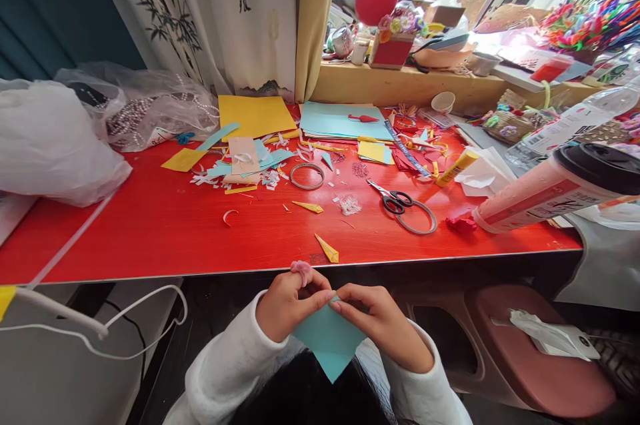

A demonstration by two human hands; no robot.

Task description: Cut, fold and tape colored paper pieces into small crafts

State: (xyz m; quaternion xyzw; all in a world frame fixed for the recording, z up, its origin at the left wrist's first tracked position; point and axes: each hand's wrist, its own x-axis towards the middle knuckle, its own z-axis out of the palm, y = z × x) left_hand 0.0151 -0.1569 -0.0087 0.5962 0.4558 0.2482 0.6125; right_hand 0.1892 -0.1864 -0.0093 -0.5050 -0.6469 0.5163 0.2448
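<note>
A light blue square of paper (333, 348) hangs corner-down in front of me, just off the table's front edge. My left hand (295, 301) pinches its top corner between thumb and fingers; a fuzzy pink ring sits on one finger. Close beside it, my right hand (377, 318) pinches the same corner, the thumbs nearly meeting. Whether the corner is folded there is hidden by the fingers. Straight ahead on the table lie two folded yellow paper cones, one at the edge (327, 249) and another yellow cone (307, 207) farther back.
Black-handled scissors (397, 201) touch a tape roll (417, 218) on the red table (165, 225). Another tape roll (307, 176) lies near paper scraps (240, 168). Blue sheets (340, 119) and yellow sheets (257, 115) are behind. A tumbler (550, 191) stands right; plastic bags (55, 145) lie left.
</note>
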